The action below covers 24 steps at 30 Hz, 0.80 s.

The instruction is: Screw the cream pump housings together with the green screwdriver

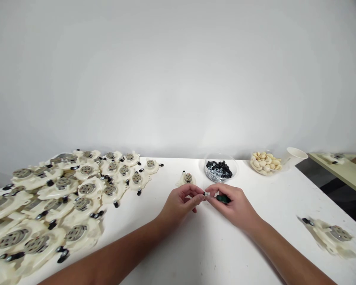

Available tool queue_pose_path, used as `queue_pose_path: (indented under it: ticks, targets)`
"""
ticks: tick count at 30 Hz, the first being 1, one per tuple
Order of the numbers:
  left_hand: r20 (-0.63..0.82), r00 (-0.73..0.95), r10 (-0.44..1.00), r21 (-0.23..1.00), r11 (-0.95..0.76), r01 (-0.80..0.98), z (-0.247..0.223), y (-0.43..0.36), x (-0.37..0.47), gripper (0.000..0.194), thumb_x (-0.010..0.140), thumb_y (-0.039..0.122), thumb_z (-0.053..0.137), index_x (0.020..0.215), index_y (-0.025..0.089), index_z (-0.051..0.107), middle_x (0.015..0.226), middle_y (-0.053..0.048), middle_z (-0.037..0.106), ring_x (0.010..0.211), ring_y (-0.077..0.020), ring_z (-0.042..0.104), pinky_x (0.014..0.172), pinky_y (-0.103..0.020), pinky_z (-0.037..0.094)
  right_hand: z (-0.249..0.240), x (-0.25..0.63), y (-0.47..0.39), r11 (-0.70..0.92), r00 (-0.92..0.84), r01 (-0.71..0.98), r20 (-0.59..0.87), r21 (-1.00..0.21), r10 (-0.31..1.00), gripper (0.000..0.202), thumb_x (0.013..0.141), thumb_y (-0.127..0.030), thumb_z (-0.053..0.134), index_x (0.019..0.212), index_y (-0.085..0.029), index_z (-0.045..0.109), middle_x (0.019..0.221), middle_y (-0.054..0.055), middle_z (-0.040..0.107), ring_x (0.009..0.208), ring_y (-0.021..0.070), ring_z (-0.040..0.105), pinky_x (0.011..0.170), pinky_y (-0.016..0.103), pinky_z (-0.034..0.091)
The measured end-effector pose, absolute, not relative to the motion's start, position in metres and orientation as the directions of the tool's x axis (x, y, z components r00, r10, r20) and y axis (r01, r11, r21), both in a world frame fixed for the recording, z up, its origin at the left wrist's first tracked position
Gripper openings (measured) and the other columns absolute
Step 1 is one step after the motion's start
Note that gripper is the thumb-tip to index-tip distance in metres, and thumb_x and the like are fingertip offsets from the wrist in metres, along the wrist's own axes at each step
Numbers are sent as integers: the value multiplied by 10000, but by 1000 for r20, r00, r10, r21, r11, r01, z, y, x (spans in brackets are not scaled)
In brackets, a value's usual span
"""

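My right hand [230,200] is closed around a small tool with a dark green handle [223,198], its thin shaft pointing left. The fingertips of my left hand [186,200] pinch a tiny part at the shaft's tip, too small to make out. Both hands meet over the middle of the white table [201,245]. Just behind my left hand lies a cream plastic piece with a round metal motor [188,178]. A clear bowl [220,179] behind my right hand holds small black and silver parts.
Many cream motor assemblies [87,188] cover the table's left side. A bowl of pale, rounded pieces [265,163] and a white cup [296,155] stand at the back right. One more assembly [332,235] lies near the right edge. Behind rises a plain wall.
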State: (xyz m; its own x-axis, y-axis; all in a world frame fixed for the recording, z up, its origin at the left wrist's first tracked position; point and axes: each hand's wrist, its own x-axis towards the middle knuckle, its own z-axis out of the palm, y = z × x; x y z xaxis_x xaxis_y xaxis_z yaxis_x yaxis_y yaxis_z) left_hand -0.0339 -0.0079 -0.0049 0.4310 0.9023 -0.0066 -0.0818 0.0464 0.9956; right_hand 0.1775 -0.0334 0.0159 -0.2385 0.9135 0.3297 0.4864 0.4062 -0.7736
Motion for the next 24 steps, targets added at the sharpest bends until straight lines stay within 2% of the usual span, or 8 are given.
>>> queue_pose_path:
  ticks: [4, 8, 11, 17, 24]
  targets:
    - [-4, 437, 900, 994, 50, -93, -5, -7, -34, 301, 862, 424, 775, 996, 162, 708, 795, -12, 651, 667, -116, 574, 580, -232, 532, 14, 179, -32, 449, -246, 484, 376, -751, 894, 130, 954, -296, 663, 1052, -257, 738, 879, 31, 751, 805, 202, 709, 740, 310, 559]
    - [-17, 461, 887, 993, 67, -94, -6, -6, -36, 380, 858, 428, 780, 1120, 168, 689, 908, -46, 681, 717, -131, 601, 603, -247, 549, 12, 180, -32, 477, -238, 474, 414, -741, 879, 135, 957, -265, 647, 1055, -261, 741, 897, 33, 762, 818, 205, 718, 742, 311, 565]
    - [-17, 467, 884, 997, 52, -63, -6, -6, -35, 338, 869, 428, 767, 1071, 161, 723, 918, -59, 686, 730, -133, 601, 620, -250, 550, 11, 180, -32, 474, -223, 470, 419, -744, 880, 123, 951, -261, 655, 1037, -259, 744, 895, 32, 768, 822, 207, 723, 743, 311, 571]
    - [-9, 440, 898, 997, 41, -64, -6, -7, -34, 292, 877, 424, 758, 1011, 165, 741, 784, -14, 644, 670, -116, 566, 603, -242, 546, 12, 179, -32, 422, -209, 461, 367, -780, 906, 101, 937, -285, 695, 1009, -266, 763, 903, 17, 790, 819, 200, 737, 742, 295, 570]
    - [-5, 436, 900, 997, 36, -63, -3, -7, -34, 280, 871, 411, 768, 984, 156, 741, 773, -11, 645, 653, -109, 565, 582, -229, 537, 12, 177, -33, 330, -180, 447, 277, -832, 944, 126, 923, -368, 728, 955, -259, 782, 842, 2, 788, 767, 190, 725, 696, 278, 545]
